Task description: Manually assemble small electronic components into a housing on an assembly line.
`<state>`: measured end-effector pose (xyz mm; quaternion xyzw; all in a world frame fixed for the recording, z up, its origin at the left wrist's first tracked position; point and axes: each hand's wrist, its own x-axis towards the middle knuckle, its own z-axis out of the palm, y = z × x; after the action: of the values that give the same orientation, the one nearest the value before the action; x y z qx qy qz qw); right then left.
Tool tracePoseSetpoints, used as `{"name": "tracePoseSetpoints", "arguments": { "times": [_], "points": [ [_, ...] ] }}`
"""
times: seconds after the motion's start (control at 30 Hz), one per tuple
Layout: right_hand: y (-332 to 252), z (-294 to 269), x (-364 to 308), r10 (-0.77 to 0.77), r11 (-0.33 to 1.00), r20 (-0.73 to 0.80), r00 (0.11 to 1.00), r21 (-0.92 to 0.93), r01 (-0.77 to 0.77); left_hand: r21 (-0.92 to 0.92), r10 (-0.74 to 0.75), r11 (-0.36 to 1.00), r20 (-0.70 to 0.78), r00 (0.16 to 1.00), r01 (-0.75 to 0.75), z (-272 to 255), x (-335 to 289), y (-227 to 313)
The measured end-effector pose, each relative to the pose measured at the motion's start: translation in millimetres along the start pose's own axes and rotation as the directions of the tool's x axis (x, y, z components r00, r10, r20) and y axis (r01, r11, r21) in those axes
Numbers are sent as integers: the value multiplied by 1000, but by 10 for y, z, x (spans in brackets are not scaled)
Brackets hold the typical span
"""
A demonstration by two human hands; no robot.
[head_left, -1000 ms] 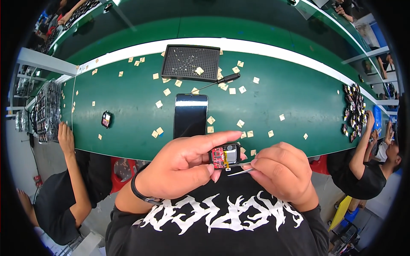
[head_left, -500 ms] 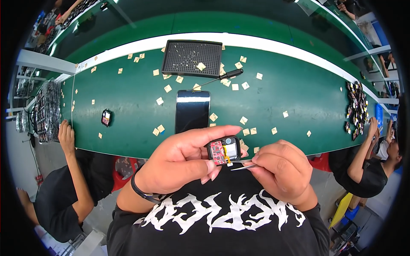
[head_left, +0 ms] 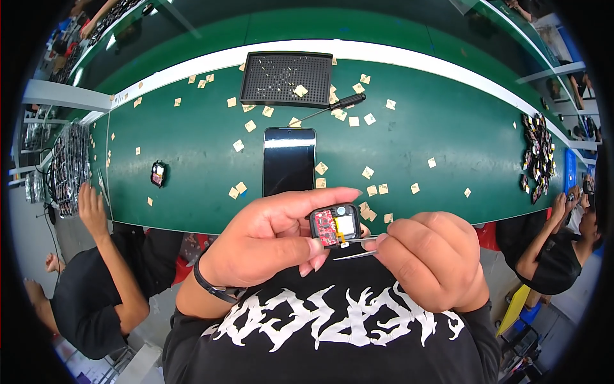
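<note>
Between the thumb and fingers of my left hand is an opened smartwatch case. Inside the black shell I see a red circuit board, a pale silver block, a small round part and a yellow flex cable whose white end sticks out at the lower edge. My right hand is closed on metal tweezers, their prongs spread apart. One prong reaches the lower edge of the case by the flex cable; whether it touches the cable I cannot tell. The other prong points lower, off the case.
Beyond my hands lies a dark phone on the green table. Behind it are a screwdriver and a black tray. Small beige squares are scattered about. Another watch case lies left, a pile of cases right. Co-workers sit on both sides.
My right hand has turned and moved slightly right, and the tweezers' lower prong has swung away from the case. The case stays in my left hand. The left co-worker's hand has shifted.
</note>
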<state>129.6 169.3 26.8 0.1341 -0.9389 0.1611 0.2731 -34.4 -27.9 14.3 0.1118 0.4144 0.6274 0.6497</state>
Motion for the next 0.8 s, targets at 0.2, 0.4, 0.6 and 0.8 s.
{"name": "tracePoseSetpoints", "arguments": {
  "times": [0.2, 0.4, 0.6, 0.8],
  "points": [
    [2, 11, 8, -31, 999, -5, 999, -9, 31, 7, -21, 1000, 8, 1000, 21, -31, -2, -15],
    [7, 19, 5, -33, 999, 12, 999, 41, 32, -2, -38, 999, 26, 999, 38, -32, 14, -18],
    [34, 9, -13, -45, 999, 21, 999, 28, 44, -5, -64, 998, 33, 997, 64, -48, 24, -13],
    [8, 60, -24, -31, 999, -2, 1000, 37, 31, -20, -108, 994, 49, 993, 109, -61, 25, 42]
  ]
}}
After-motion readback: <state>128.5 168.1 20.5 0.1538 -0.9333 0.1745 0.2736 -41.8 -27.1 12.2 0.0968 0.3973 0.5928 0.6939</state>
